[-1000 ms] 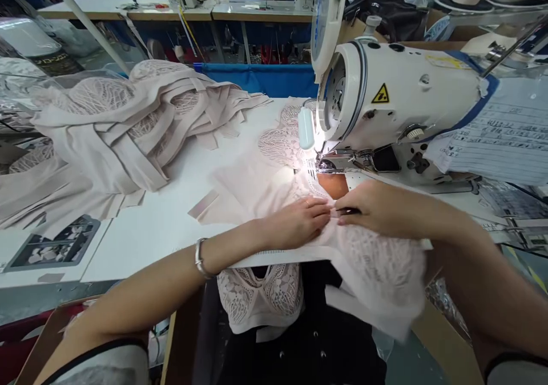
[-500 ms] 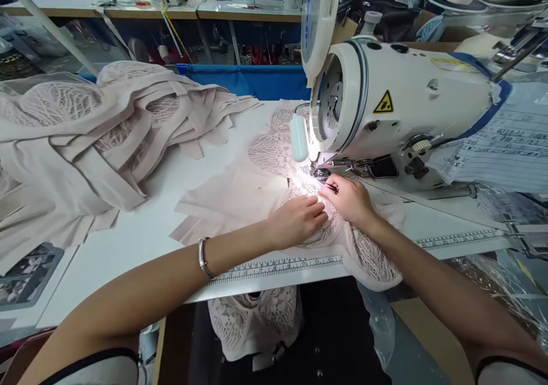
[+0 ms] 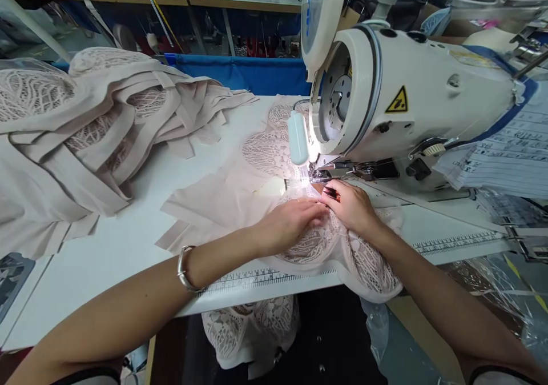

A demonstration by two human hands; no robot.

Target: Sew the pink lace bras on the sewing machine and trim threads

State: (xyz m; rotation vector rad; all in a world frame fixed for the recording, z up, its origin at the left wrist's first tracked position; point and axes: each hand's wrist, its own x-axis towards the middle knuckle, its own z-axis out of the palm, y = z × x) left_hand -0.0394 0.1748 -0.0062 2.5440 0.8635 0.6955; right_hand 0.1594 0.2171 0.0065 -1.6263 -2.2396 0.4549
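Note:
A pale pink lace garment (image 3: pixel 314 242) lies under the needle area of a white sewing machine (image 3: pixel 432 88), spread over the table and hanging past its front edge. My left hand (image 3: pixel 291 222) rests on the lace with its fingers stretched towards my right hand. Close to the presser foot (image 3: pixel 319 175), my right hand (image 3: pixel 353 205) is closed round a small dark tool (image 3: pixel 332 193) with a hint of orange; its exact kind is partly hidden by the fingers. The fingertips of both hands nearly meet at the lace.
A heap of similar beige lace pieces (image 3: pixel 107 116) covers the left of the table. A measuring scale (image 3: pixel 265 279) runs along the front edge. Written paper sheets (image 3: pixel 509 153) hang at the machine's right. Another lace piece (image 3: pixel 252 331) lies at my lap.
My left hand has uncurled, its fingers now straighter on the lace. Fabric left of the presser foot has shifted, baring a pale plate. The view has moved slightly.

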